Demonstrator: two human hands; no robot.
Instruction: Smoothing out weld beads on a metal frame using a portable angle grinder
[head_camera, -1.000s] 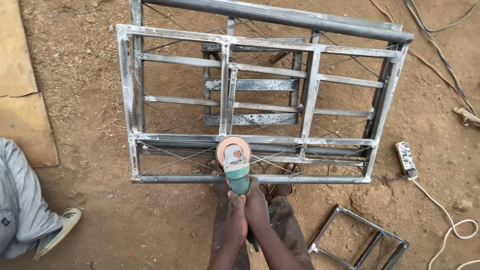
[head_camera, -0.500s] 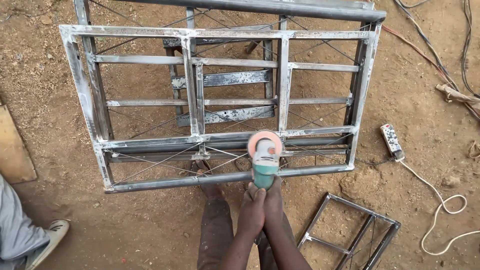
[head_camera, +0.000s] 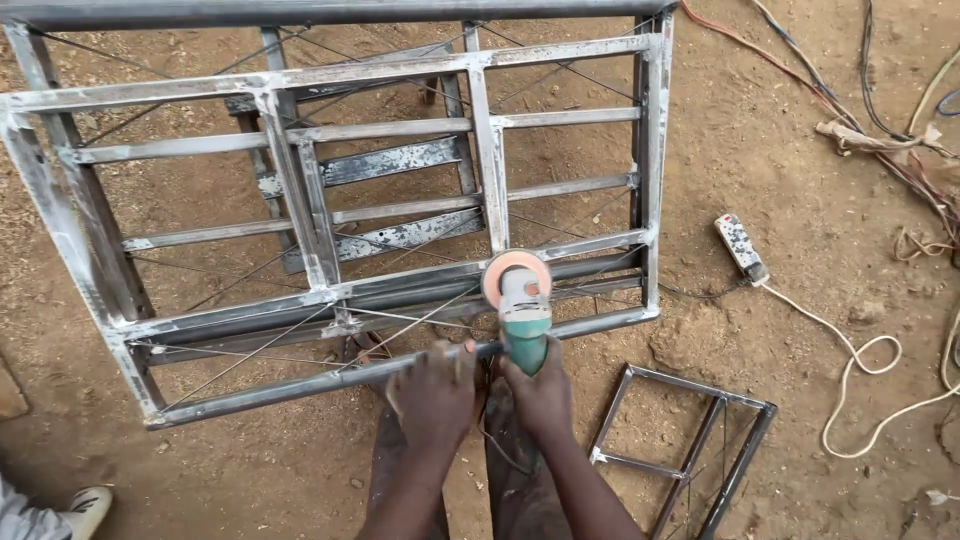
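A large welded metal frame (head_camera: 300, 200) of grey bars stands over the dirt ground in front of me. My right hand (head_camera: 540, 390) grips the green body of an angle grinder (head_camera: 520, 300), whose orange disc rests against the frame's lower rail. My left hand (head_camera: 435, 395) wraps around the grinder's side handle, just by the frame's bottom bar. Both forearms come up from the bottom of the view.
A smaller metal frame (head_camera: 680, 450) lies on the ground to the lower right. A power strip (head_camera: 742, 248) with a white cord (head_camera: 870, 370) sits to the right, with tangled cables (head_camera: 880, 130) beyond. Another person's shoe (head_camera: 85, 505) shows at the bottom left.
The grinder has moved to the right along the lower rail. My left hand has come off the grinder's body and now holds out to the left near the bottom bar.
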